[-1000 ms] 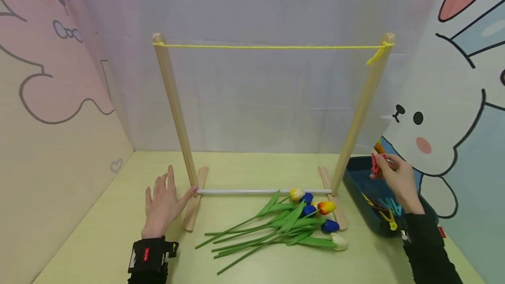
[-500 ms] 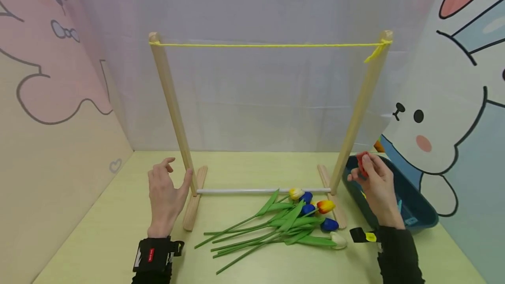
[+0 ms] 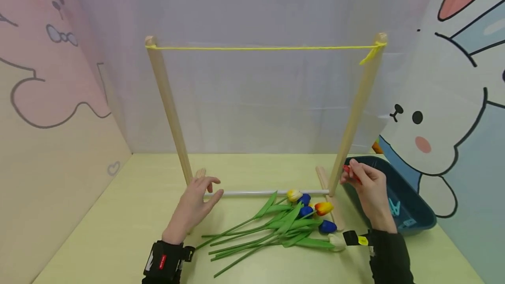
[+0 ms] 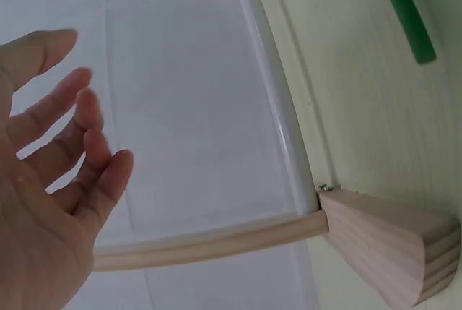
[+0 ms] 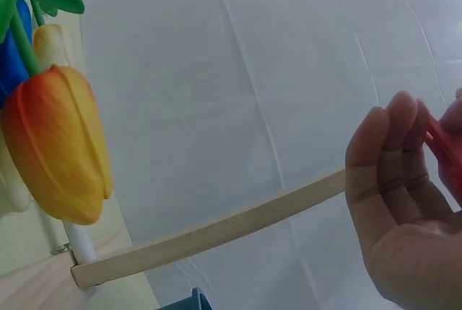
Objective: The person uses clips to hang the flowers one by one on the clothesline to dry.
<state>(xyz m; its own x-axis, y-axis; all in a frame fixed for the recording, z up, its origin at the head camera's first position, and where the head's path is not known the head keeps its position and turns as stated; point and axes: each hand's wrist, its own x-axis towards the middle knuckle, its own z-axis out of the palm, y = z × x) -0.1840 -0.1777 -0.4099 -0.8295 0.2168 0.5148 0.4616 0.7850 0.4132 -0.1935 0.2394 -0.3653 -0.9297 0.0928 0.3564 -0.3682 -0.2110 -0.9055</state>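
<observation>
In the head view, the right hand [image 3: 370, 192] pinches a red clothespin [image 3: 351, 173] between thumb and fingers, just in front of the right wooden post [image 3: 357, 113]. The right wrist view shows the red clothespin [image 5: 446, 152] at its right edge, in the right hand [image 5: 404, 201]. Empty, with fingers loosely bent, the left hand [image 3: 192, 209] hovers before the foot of the left post [image 3: 169, 100]; it also shows in the left wrist view [image 4: 50, 173]. A yellow string [image 3: 252, 48] runs between the post tops.
Artificial tulips [image 3: 276, 227] with green stems lie in front of the white rod [image 3: 252, 193] that joins the posts low down. At the right, a dark teal basket [image 3: 424, 214] holds light blue clothespins [image 3: 394, 207]. Wooden feet [image 3: 335, 214] stand under the posts.
The right hand has moved left from above the basket with the red clothespin. The left hand has left the left post's foot and shifted right, its fingers more bent.
</observation>
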